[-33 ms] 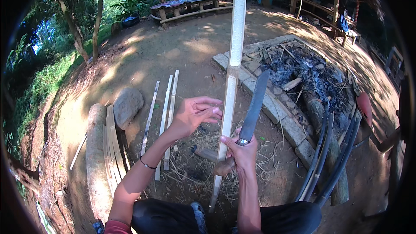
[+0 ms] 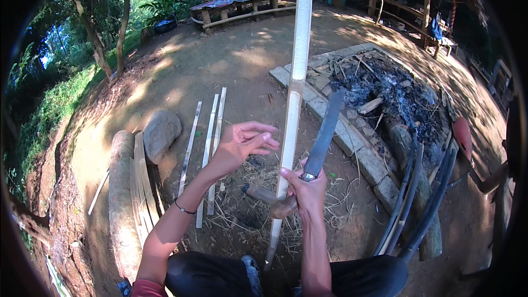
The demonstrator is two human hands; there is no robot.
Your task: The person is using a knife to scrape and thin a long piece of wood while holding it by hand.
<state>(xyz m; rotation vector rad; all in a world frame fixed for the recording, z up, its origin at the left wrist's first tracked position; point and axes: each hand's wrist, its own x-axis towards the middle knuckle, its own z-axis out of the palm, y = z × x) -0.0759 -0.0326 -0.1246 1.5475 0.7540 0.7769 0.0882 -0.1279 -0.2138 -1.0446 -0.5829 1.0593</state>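
Head view is showing a long pale split bamboo strip (image 2: 295, 85) standing nearly upright over straw-littered dirt, the right hand (image 2: 304, 191) clamping it together with a dark-bladed wooden-handled machete (image 2: 322, 140). Just beside, the left hand (image 2: 242, 144) is hovering with fingers loosely spread, holding nothing, forearm angling up from lower left.

Single head-worn fisheye view, looking steeply down and forward from above the lap; near to the left hand (image 2: 242, 143) and right hand (image 2: 305, 190), farther to the fire pit (image 2: 385, 96); edges bent toward the rim.
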